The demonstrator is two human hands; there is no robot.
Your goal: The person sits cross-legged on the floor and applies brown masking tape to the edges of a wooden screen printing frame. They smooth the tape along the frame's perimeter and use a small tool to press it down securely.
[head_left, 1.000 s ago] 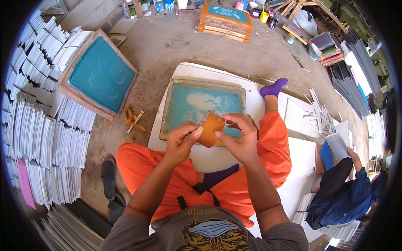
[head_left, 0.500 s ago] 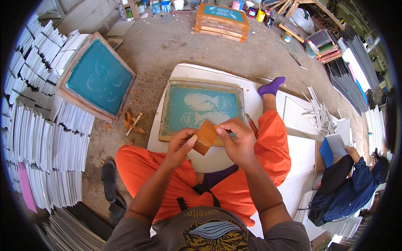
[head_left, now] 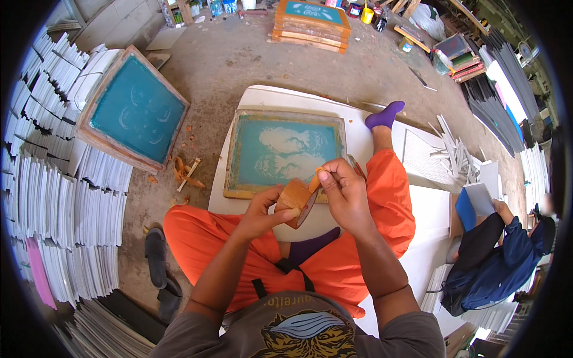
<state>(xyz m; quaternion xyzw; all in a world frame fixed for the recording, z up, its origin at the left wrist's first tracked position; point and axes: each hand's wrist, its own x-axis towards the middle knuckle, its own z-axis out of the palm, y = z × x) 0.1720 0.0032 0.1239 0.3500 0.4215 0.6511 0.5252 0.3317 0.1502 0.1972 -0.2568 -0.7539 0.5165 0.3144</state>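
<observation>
A roll of brown packing tape (head_left: 292, 196) is gripped in my left hand (head_left: 261, 213), its round side turned partly toward the right. The thumb and fingers of my right hand (head_left: 346, 196) are closed on the loose end of the tape, which is lifted a short way off the roll. Just beyond both hands lies a wooden-framed screen-printing screen (head_left: 248, 149) with teal mesh and two pale figures on it. It rests flat on a white board (head_left: 256, 95) in front of my crossed leg.
Another teal screen (head_left: 134, 110) leans on paper stacks (head_left: 71, 209) at the left. Stacked frames (head_left: 310, 30) stand at the far side, near paint pots (head_left: 367, 15). Crumpled tape scraps (head_left: 186, 173) and dark sandals (head_left: 156, 256) lie left. A co-worker (head_left: 498, 268) sits at the right.
The roll has turned so that its round side shows. My right hand has moved slightly up and right, drawing the tape's end away from the roll.
</observation>
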